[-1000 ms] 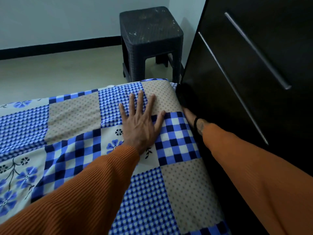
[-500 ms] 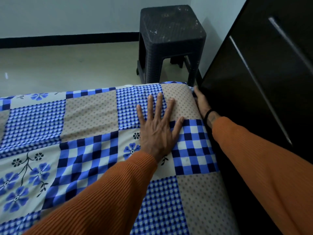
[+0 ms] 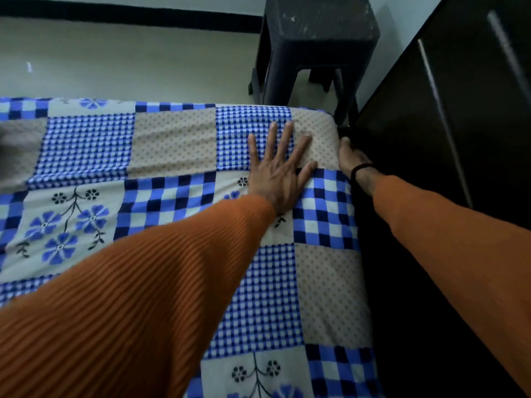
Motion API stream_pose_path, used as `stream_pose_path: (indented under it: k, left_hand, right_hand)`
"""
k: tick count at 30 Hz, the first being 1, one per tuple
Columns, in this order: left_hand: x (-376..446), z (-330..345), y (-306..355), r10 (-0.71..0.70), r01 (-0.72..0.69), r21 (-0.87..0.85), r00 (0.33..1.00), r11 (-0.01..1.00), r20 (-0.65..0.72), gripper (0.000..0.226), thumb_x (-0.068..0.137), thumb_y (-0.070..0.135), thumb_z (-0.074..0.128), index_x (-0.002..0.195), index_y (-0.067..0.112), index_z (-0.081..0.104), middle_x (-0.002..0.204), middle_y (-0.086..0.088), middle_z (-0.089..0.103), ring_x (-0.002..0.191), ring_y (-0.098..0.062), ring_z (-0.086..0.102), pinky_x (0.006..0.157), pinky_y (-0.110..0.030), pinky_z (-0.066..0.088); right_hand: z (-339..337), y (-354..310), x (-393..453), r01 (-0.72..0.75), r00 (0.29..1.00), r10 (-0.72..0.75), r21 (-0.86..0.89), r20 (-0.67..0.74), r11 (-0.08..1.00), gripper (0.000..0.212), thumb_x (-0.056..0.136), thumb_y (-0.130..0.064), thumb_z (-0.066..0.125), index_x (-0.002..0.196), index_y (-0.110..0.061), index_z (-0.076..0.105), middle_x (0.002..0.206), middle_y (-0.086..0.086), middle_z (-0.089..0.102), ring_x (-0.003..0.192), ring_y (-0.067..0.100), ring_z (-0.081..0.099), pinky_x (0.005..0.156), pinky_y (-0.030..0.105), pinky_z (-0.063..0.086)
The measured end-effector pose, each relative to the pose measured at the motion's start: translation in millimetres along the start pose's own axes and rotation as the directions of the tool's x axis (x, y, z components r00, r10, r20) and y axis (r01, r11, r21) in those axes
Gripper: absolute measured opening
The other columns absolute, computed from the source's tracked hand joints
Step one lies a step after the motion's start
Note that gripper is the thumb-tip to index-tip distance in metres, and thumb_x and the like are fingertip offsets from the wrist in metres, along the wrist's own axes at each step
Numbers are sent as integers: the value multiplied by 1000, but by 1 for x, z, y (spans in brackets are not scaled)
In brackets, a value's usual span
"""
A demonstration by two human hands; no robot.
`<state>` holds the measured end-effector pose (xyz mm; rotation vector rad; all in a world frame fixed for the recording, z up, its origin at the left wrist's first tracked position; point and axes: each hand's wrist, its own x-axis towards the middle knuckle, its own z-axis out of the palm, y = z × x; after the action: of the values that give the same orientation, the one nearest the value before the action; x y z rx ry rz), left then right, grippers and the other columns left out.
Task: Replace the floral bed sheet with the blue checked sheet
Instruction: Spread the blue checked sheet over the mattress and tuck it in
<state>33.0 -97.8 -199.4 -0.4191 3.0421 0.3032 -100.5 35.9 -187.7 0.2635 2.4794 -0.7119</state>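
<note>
Covering the bed from the left edge across to its right side is the blue checked sheet (image 3: pixel 172 196), a patchwork of checks, dotted beige squares and blue flowers, lying fairly flat with a few soft ripples. Coming in from the near left, an orange ribbed sleeve (image 3: pixel 129 297) leads to the left hand (image 3: pixel 277 179), palm down on the sheet close to the far right corner of the bed, fingers straight and spread wide, pressing the cloth flat rather than gripping it. Just right of it, the right hand (image 3: pixel 352 156) is down at the right edge of the bed, in the dark gap beside the black wardrobe (image 3: pixel 459 139), a black band on its wrist. Its fingers are out of sight down there, so I cannot tell how it grips. At the far end, on the pale floor (image 3: pixel 129 58), stands a dark plastic stool (image 3: pixel 316 38), near the bed's corner.
</note>
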Motion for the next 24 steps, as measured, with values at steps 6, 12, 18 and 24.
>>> stream_pose_path:
  k: [6,12,18,24]
  left_hand:
    - [-67,-10,6,-90,89,-52,996,995,-13,70,100,65,12,162,32,11,170,-4,-1,157,-26,-6,121,-62,-3]
    - [-263,-6,21,-178,179,-115,984,977,24,70,104,61,26,162,26,12,170,-5,0,157,-26,-4,121,-61,7]
    - [-423,-6,10,-264,273,-70,957,959,120,74,104,61,29,163,21,7,170,-6,-2,157,-27,-2,121,-64,8]
    - [-560,-5,-6,-382,401,-60,902,914,203,76,102,62,30,163,20,8,170,-7,-2,157,-29,0,120,-66,12]
  right_hand:
    - [38,53,-114,187,970,-200,-108,-135,976,87,98,-70,30,161,-13,11,156,26,37,137,43,44,111,46,36]
    - [57,147,-213,372,855,-480,-413,-196,831,80,102,-61,24,162,-11,8,165,23,18,150,38,25,119,52,25]
    - [91,229,-354,726,611,-735,-579,295,371,81,102,-60,32,162,-10,9,169,14,0,157,33,0,122,64,4]
    - [111,270,-444,950,101,-626,-262,773,-171,78,105,-61,29,162,-11,11,170,8,0,157,29,-1,121,63,16]
